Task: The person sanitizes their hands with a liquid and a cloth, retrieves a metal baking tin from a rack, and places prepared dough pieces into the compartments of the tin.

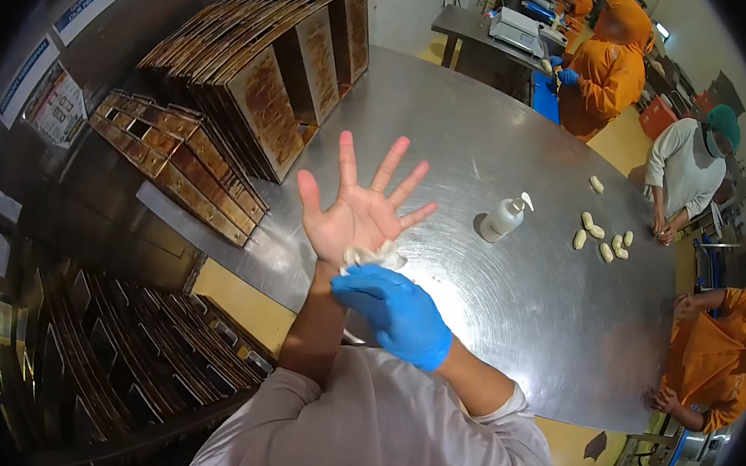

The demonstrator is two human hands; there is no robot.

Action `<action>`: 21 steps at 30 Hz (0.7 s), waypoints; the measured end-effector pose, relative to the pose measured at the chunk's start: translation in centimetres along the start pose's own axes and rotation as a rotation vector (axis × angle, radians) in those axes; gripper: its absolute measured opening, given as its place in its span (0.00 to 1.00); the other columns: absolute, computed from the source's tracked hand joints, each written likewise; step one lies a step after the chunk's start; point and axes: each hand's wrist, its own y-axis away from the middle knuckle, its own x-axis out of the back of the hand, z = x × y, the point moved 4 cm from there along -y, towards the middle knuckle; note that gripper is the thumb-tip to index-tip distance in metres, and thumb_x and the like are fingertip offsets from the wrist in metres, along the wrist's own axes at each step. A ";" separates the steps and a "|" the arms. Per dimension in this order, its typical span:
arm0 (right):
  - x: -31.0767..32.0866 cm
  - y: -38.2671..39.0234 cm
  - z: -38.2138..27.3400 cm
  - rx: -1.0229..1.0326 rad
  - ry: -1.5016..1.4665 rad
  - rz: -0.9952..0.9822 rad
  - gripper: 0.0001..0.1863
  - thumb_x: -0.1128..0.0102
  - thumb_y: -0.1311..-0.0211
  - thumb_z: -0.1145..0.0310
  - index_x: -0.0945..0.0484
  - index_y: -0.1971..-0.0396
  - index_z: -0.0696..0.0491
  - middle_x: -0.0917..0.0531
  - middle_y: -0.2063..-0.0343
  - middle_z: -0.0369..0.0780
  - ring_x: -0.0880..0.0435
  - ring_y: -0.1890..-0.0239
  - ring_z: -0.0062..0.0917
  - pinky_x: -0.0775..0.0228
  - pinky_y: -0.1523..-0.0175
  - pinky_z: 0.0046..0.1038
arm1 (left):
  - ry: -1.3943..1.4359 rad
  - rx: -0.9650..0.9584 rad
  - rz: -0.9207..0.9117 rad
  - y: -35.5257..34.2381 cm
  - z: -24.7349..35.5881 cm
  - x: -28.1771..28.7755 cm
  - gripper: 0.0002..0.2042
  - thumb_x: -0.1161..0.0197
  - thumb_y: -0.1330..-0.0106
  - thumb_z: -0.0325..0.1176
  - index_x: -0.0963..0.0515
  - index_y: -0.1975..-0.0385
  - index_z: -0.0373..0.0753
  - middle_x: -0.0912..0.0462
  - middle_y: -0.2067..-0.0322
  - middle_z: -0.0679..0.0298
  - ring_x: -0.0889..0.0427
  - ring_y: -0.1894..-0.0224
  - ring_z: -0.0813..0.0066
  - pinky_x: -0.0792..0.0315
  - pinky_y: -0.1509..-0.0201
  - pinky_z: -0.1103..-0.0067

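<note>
Wad of crumpled white material [375, 255] was found at the base of the wearer's left palm, against the wrist. From my remote post I recorded the left hand [362, 207] as bare, palm turned to the camera, all five digits spread wide. The right hand [397, 314], in a blue glove, lay across the left wrist just below the wad, its fingers close together. I could not tell whether those fingers pinched the material, as their undersides were hidden from me; the wad itself was probably cloth or tissue, though the glove may have covered part of it.

Both forearms emerged from a white garment [361, 418] (I noted its sleeves ending well short of the wrists). The hands were above a brushed-metal table [434, 114]. To their right stood a whitish pump bottle [502, 221], and beyond it lay several pale oblong pieces [596, 232]. At the table's left I logged a large set of nested, brown-stained pans [267, 110], with a smaller set [179, 165] beside it; darker pans filled a rack [163, 346] at lower left.

Along the right side I observed a co-worker in orange [610, 74], a person in white with a green cap [683, 165], and another person in orange [716, 364].
</note>
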 end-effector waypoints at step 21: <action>0.8 -3.8 0.1 0.074 0.314 0.278 0.30 0.49 0.51 0.88 0.26 0.44 0.56 0.25 0.44 0.50 0.27 0.40 0.42 0.32 0.38 0.35 | -0.192 -0.020 0.006 2.4 -0.1 0.7 0.38 0.67 0.37 0.72 0.62 0.28 0.66 0.59 0.27 0.59 0.44 0.31 0.48 0.49 0.32 0.45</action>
